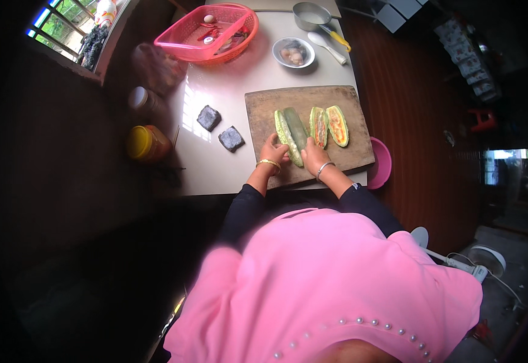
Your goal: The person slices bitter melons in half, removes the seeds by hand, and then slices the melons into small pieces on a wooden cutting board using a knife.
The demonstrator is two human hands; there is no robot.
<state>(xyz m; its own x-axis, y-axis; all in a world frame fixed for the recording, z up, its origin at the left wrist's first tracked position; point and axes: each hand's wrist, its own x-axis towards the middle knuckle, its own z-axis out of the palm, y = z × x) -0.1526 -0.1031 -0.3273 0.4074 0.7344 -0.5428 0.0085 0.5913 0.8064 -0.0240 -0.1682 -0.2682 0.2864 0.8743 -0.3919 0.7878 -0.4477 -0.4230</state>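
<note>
A light-green bitter melon piece point(285, 129) lies lengthwise on the wooden cutting board point(261, 106), pale flesh showing along its lower side. My left hand point(273, 150) holds its near end with thumb and fingers. Right beside the melon lies the broad grey blade of a knife point(296, 128). My right hand point(315, 155) is closed around the knife's near end, so the handle is hidden. To the right are two opened bitter melon halves, one point(319, 126) close to the blade and another point(337, 126) farther right, both with orange-red seeds and pith facing up.
Two dark square blocks point(209, 118) sit left of the board. Beyond it stand a white bowl point(307, 62) with bagged food, a white spoon point(327, 47), a saucepan point(312, 17) and pink baskets point(184, 38). A yellow-lidded jar point(140, 142) is left; a pink basin point(380, 163) is right.
</note>
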